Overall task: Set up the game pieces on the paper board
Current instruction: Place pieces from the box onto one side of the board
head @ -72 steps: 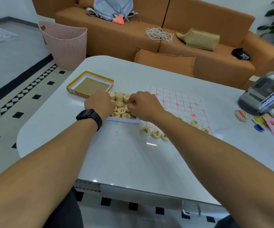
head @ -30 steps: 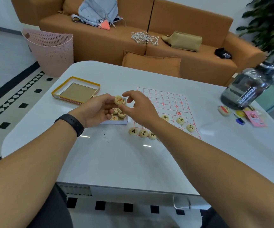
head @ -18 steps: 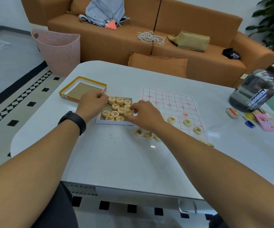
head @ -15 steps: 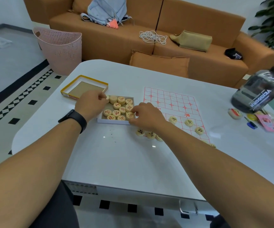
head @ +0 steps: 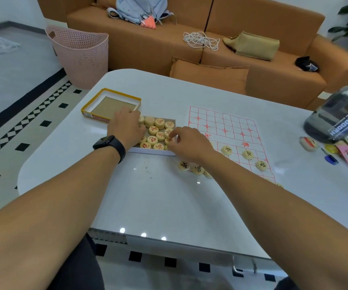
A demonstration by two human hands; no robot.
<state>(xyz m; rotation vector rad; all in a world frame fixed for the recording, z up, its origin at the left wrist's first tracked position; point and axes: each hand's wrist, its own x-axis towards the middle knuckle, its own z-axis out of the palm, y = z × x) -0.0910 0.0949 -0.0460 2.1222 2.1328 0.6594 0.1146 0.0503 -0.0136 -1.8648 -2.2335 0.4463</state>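
Note:
A paper board (head: 227, 130) with a red grid lies on the white table (head: 158, 201). Three round wooden pieces (head: 247, 154) stand on its near rows, and others (head: 183, 165) lie off its near-left corner. A shallow white box (head: 150, 151) left of the board holds several pieces (head: 156, 130) with red characters. My left hand (head: 125, 127) lies over the box's left side, fingers curled down onto it. My right hand (head: 190, 143) reaches in from the right, and its thumb and forefinger pinch a piece (head: 169, 135) by the box's right wall.
The yellow-rimmed box lid (head: 111, 103) lies behind the box. A large dark water jug (head: 336, 118), a lighter and small cards stand at the table's right. A pink basket (head: 81, 57) and an orange sofa (head: 210, 59) are beyond the table.
A second ago both hands held one piece above the box. They have come down to the box; my left hand settled on its left side, my right fingers closed on a piece inside.

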